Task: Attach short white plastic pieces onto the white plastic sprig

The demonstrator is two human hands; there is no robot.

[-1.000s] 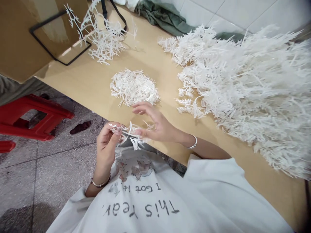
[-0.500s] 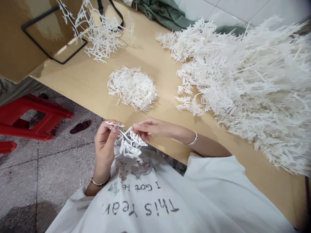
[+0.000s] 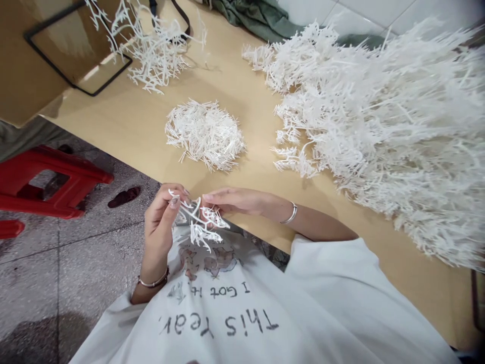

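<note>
My left hand pinches a white branched plastic piece, like a moulding sprue, between thumb and fingers just in front of the shirt. Its thin side twigs hang down to the right. My right hand is closed at the other side of the same piece, thumb on top and fingertips partly hidden. On the table beyond both hands lies a small heap of short white plastic bits. A far larger heap of white branched pieces spreads over the right side.
Bare white branches lie in a loose tangle at the far left, near a black wire frame and a cardboard box. Green cloth lies along the tiled wall. A red stool and a dark slipper are on the floor.
The branched piece has turned slightly between my hands, and its twigs hang differently. Both hands have shifted a little to the left. The heaps look the same.
</note>
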